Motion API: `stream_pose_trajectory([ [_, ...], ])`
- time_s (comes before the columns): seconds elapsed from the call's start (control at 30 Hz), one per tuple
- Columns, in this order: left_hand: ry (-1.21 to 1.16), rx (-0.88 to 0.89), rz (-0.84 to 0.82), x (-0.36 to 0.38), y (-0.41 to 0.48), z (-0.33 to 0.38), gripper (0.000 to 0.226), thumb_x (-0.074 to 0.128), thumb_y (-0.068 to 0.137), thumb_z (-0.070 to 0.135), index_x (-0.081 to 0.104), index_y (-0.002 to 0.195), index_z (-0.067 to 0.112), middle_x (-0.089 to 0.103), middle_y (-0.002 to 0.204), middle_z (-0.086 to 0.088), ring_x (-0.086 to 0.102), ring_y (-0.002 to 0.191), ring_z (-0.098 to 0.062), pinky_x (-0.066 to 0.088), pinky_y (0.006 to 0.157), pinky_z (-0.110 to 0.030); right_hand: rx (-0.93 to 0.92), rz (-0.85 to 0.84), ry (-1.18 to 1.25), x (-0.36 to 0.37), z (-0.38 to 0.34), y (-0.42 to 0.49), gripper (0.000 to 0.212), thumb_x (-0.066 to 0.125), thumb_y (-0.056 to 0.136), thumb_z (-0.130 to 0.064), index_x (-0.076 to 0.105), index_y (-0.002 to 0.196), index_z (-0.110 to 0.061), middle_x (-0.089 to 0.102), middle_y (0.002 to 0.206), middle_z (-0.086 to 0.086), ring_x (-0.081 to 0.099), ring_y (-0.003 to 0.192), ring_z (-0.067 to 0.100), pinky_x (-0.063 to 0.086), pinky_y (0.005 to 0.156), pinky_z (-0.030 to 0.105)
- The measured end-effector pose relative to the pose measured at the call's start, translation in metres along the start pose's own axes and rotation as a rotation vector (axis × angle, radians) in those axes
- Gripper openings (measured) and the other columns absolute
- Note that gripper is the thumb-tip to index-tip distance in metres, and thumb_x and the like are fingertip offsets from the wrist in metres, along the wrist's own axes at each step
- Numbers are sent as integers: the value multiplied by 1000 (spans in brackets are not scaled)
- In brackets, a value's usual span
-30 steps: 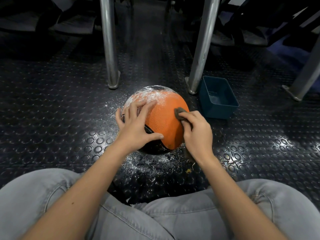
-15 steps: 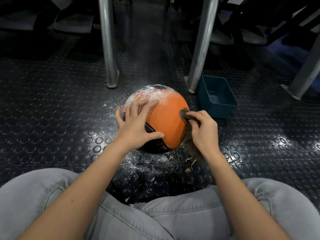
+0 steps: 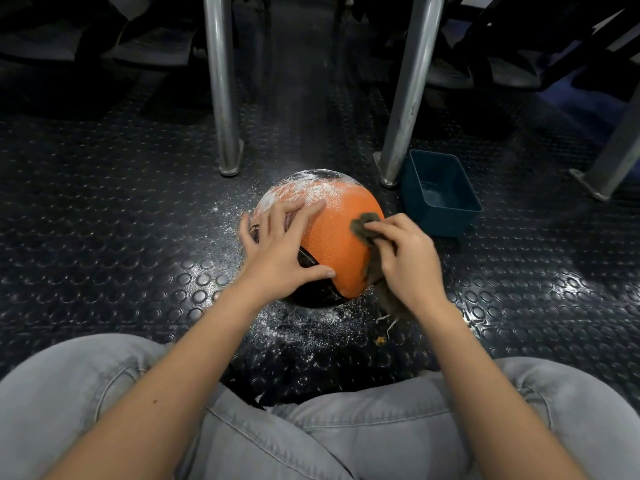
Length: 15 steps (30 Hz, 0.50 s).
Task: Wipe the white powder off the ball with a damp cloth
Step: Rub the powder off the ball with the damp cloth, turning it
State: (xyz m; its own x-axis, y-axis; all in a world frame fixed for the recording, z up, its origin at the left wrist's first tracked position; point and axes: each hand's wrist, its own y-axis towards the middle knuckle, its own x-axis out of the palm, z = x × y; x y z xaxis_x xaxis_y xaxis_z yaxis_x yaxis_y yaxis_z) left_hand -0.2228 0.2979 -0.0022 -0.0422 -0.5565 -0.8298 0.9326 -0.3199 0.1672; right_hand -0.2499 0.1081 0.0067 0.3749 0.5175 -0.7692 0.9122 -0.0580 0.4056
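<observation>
Studded floor (image 3: 104,237) held the ball (image 3: 339,244), left hand (image 3: 280,251) spread flat on it, right hand (image 3: 405,258) pinching the cloth (image 3: 363,226) against its right side, so powder (image 3: 304,192) up top could've easily smeared onto the wiped orange.

Both bare arms reach forward from the bottom of the view, the left forearm (image 3: 166,375) angling in from the left and the right forearm (image 3: 485,375) from the right. The left hand (image 3: 280,254) lies spread on the ball (image 3: 339,244), fingers fanned out and straight over its near-left side, thumb stretched out to the right along the lower curve. Over on the ball's right flank, the right hand (image 3: 408,265) has its fingers curled, pinching a bunch of the cloth (image 3: 363,227) under the fingertips and against the surface. The back of that hand faces the camera. The two hands are apart.
</observation>
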Motion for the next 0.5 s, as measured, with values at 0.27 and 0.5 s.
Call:
stream_pose_trajectory([
  [0.27, 2, -20, 19, 0, -1, -2, 99, 75, 67, 56, 18, 146, 42, 17, 143, 5, 6, 139, -11, -19, 110, -46, -14, 75, 44, 9, -16, -6, 23, 57, 88, -2, 70, 105, -11, 64, 99, -1, 58, 91, 22, 50, 79, 41],
  [0.5, 10, -15, 14, 1, -1, 2, 96, 73, 69, 55, 18, 146, 43, 16, 145, 7, 7, 139, -10, -18, 110, -48, -253, 0, -78, 10, -37, -12, 23, 59, 82, 0, 71, 99, -8, 65, 92, 3, 57, 77, 26, 50, 63, 36],
])
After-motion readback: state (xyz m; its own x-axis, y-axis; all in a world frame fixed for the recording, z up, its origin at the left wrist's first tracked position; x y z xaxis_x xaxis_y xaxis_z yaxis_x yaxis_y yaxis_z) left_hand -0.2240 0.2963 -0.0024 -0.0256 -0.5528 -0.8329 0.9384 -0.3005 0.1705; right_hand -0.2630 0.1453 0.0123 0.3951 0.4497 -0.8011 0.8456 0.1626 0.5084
